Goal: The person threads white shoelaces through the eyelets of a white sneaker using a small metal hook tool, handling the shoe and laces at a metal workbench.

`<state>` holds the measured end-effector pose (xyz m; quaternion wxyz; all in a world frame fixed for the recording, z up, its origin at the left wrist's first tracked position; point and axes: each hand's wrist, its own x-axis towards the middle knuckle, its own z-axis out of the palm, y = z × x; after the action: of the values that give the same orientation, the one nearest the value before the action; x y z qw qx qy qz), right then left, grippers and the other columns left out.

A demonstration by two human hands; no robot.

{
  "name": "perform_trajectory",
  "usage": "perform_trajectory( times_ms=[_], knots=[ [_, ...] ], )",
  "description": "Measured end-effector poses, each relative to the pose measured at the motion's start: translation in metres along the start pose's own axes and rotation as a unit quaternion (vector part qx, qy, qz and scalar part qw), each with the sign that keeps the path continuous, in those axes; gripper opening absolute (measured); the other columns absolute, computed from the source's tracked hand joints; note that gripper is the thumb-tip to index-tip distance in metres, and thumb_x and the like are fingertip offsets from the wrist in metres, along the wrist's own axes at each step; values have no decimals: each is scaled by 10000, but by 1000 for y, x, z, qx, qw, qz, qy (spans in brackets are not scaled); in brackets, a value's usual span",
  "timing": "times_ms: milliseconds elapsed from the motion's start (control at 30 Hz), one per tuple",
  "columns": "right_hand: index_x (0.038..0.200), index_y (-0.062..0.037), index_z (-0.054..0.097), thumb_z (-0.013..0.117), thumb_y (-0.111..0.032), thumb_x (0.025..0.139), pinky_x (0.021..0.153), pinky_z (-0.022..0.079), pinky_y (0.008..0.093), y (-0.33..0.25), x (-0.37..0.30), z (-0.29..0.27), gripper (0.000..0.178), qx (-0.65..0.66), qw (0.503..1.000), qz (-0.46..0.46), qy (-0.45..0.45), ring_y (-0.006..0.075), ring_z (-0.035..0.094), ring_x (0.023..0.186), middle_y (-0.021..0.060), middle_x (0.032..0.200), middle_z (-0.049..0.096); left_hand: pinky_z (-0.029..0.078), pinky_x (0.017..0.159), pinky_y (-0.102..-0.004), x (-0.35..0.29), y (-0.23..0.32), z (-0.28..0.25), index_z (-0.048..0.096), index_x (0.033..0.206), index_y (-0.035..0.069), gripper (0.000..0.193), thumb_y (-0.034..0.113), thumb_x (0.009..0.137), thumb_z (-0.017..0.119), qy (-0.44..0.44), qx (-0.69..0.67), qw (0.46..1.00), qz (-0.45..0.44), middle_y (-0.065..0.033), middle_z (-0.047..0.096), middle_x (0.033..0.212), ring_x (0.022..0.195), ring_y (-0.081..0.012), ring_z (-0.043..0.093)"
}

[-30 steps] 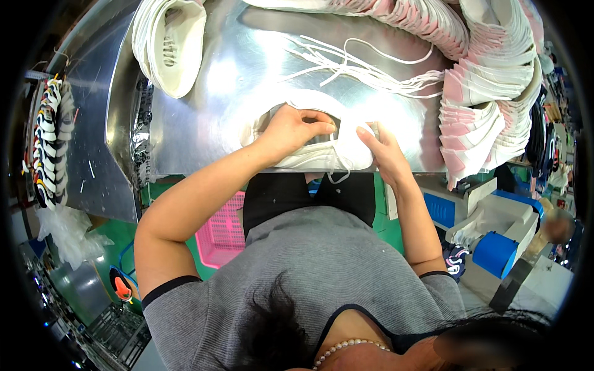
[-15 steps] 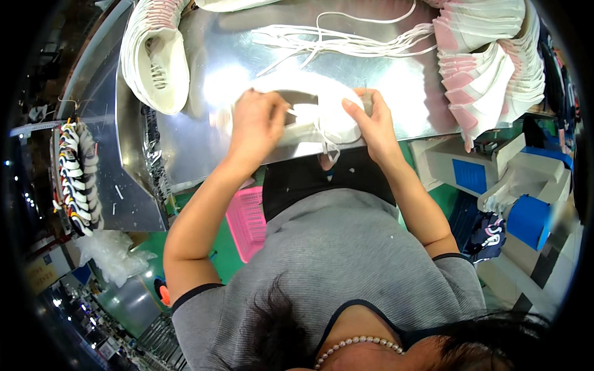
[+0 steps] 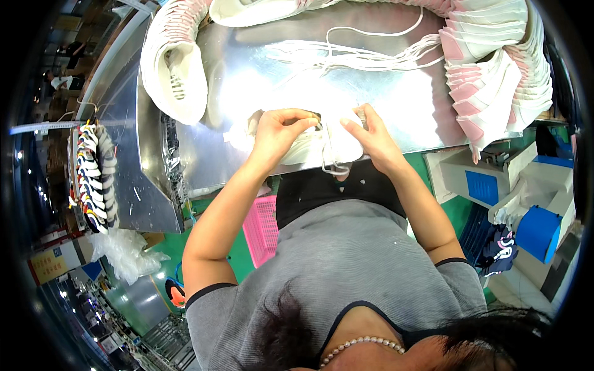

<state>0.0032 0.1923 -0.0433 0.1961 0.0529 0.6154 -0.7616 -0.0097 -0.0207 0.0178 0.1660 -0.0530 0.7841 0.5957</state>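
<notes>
— Both hands are sitting lower and nearer the table's front edge than half a second ago, aren't they?

— Yes. They're holding a white shoe (image 3: 322, 145): left hand (image 3: 275, 133) pinching its near side, right hand (image 3: 371, 133) pressing flat on the other.

— Around them?

— White laces (image 3: 346, 55) are lying beyond the fingers on the metal table (image 3: 247, 80); stacked pink-and-white shoe parts (image 3: 495, 80) are piling up right of the right hand.
</notes>
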Motion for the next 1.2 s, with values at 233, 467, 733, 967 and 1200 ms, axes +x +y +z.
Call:
perform_trajectory(
  times_ms=[233, 467, 733, 967, 1200],
  knots=[
    [1181, 3, 513, 699, -250, 957, 683, 529, 253, -13, -2, 0, 386, 2, 996, 85, -5, 124, 627, 887, 89, 1032, 621, 500, 724, -239, 11, -17, 3, 766, 959, 2, 132, 97, 868, 754, 1, -6, 999, 50, -32, 742, 883, 794, -70, 631],
    [1200, -25, 513, 761, -176, 891, 775, 511, 276, -4, 9, 18, 423, 87, 985, -56, 136, 131, 596, 898, 77, 1042, 586, 466, 857, -392, -9, -7, -24, 671, 879, 35, 36, 70, 875, 665, 159, 407, 860, 263, -98, 679, 873, 912, -288, 604],
    [1031, -74, 471, 768, -132, 869, 717, 446, 252, 2, 25, -10, 343, 141, 973, -98, 154, 114, 515, 838, 34, 938, 527, 477, 783, -438, -138, -63, -265, 696, 953, 26, 138, 153, 899, 689, 500, 591, 630, 61, -146, 685, 918, 895, -325, 605],
    [986, -44, 501, 723, -289, 906, 685, 434, 309, -3, 25, -13, 340, -110, 980, -93, 136, 140, 491, 761, 56, 858, 512, 472, 903, -335, -91, 35, -89, 682, 964, 22, 83, 46, 885, 682, 281, 217, 915, 193, -99, 668, 1015, 963, -227, 617],
    [1038, -11, 662, 660, -101, 944, 718, 450, 265, -56, -9, -41, 130, -205, 947, -221, 111, 147, 567, 822, 50, 938, 588, 416, 1013, -395, -43, 57, -8, 698, 902, 28, 80, 31, 828, 728, 123, 248, 886, 371, -132, 622, 1286, 1185, -290, 557]
  ],
)
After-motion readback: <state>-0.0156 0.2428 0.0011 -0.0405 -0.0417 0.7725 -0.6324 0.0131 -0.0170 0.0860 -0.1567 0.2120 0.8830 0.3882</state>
